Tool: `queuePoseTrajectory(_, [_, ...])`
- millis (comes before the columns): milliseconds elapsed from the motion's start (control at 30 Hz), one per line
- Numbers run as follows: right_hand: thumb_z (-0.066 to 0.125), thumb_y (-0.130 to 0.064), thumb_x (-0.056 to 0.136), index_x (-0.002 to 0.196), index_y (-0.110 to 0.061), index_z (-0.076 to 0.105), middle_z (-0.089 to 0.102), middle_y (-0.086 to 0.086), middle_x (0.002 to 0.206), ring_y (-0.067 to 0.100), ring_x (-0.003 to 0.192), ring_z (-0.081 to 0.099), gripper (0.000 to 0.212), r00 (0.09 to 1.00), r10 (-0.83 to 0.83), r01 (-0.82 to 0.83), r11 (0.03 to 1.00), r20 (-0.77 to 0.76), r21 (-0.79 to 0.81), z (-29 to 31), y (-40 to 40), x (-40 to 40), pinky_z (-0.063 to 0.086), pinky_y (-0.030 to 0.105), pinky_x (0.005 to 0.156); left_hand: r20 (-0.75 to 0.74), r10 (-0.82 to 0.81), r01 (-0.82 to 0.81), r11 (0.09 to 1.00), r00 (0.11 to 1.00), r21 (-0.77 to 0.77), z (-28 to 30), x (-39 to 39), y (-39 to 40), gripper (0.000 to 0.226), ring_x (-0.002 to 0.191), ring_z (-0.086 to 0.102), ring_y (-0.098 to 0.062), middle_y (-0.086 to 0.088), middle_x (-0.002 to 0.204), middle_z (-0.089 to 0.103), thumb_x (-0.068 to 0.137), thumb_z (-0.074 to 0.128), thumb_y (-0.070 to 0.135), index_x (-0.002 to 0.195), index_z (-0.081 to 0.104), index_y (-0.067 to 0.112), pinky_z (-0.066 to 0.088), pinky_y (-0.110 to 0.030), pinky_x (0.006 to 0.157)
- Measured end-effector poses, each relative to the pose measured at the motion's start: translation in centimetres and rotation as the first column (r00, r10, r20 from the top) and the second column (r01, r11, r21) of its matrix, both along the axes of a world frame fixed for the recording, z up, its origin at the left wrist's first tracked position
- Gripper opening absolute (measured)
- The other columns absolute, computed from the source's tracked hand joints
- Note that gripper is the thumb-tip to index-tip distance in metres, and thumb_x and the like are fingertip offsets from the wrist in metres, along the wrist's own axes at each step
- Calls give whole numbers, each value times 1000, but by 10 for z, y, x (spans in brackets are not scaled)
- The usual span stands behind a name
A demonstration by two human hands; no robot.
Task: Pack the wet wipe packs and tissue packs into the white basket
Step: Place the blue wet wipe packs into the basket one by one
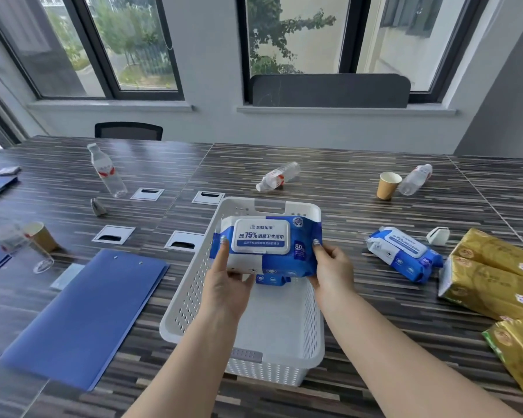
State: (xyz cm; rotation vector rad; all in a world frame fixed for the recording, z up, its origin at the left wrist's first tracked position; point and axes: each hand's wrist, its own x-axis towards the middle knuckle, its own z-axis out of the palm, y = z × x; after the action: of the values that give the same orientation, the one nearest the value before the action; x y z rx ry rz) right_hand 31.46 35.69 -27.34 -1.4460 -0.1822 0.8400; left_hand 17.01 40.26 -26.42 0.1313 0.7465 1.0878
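Observation:
A blue and white wet wipe pack (266, 245) hangs over the far half of the white basket (187, 297). My left hand (227, 285) grips its left end and my right hand (332, 267) grips its right end. Below it, inside the basket, a corner of another blue pack (272, 279) shows. A further wet wipe pack (405, 253) lies on the table to the right. Gold tissue packs lie at the right edge: one (495, 251) furthest back, one (483, 291) in front of it, one (520, 354) nearest me.
Blue clipboards (85, 318) lie left of the basket. Water bottles (106, 170) (278, 175) (415, 179), paper cups (388, 185) (41, 236) and a small white object (437, 235) are scattered on the striped table (375, 297). Cable ports (184, 239) sit left of the basket.

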Motion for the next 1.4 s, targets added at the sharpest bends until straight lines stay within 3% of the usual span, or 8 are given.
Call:
queuePoseTrajectory(267, [73,-29,78,77,-23,61,71,6,93,30,92,68,13,966,250,-238,960,70,-146,-13,11,-33,55,48,88,-286,106,-160,972,952,-174,-31,-2,10,52,91,62,-20,-8,119,65,77,75,10,126,57,12,49,-34,70])
queuePoseTrajectory(433, [77,-27,72,98,-8,67,71,14,98,32,92,68,33,944,327,-321,888,-39,-328,-36,18,-38,54,38,78,-503,-28,-126,955,864,-268,-60,-3,17,42,79,62,-27,-12,105,62,77,77,19,110,54,9,52,-36,70])
queuePoseTrajectory(633, [80,-21,70,103,-3,60,68,14,100,31,86,65,43,954,280,-298,834,-109,-465,-65,26,-39,51,35,67,-657,-270,-6,923,703,-386,-93,-2,33,51,94,64,-32,-18,109,63,83,68,36,116,51,2,50,-43,87])
queuePoseTrajectory(733, [79,-21,71,99,-8,54,65,14,103,32,91,63,40,956,265,-290,802,-124,-522,-80,34,-40,49,37,73,-669,-373,91,904,643,-418,-108,-5,47,54,85,60,-32,-23,116,61,88,62,40,119,50,-2,45,-44,73])
queuePoseTrajectory(900, [82,-13,64,101,-6,55,66,19,105,39,92,65,46,956,221,-291,781,-191,-552,-105,49,-39,56,52,82,-665,-430,111,878,611,-465,-133,-5,61,64,113,58,-39,-26,128,55,90,59,40,132,42,-6,46,-42,82])
queuePoseTrajectory(1033, [81,-9,65,96,-9,51,64,21,107,41,92,65,43,961,197,-274,771,-194,-575,-117,62,-38,56,55,78,-691,-405,60,883,599,-465,-209,-6,84,75,102,64,-38,-21,118,62,73,72,48,128,50,3,51,-49,91])
queuePoseTrajectory(1167, [81,-11,66,101,-7,51,63,21,110,41,95,63,46,962,203,-274,745,-185,-608,-134,66,-40,55,55,81,-633,-419,103,875,651,-473,-176,-6,72,35,94,58,-24,-12,93,61,86,65,32,102,54,2,52,-41,87])
queuePoseTrajectory(1400, [76,-1,71,116,-3,56,65,20,114,38,97,63,49,971,176,-237,800,-162,-551,-153,68,-41,55,49,82,-638,-395,43,869,662,-494,-198,-12,73,53,88,62,-27,-10,92,64,65,72,44,102,60,7,54,-38,82])
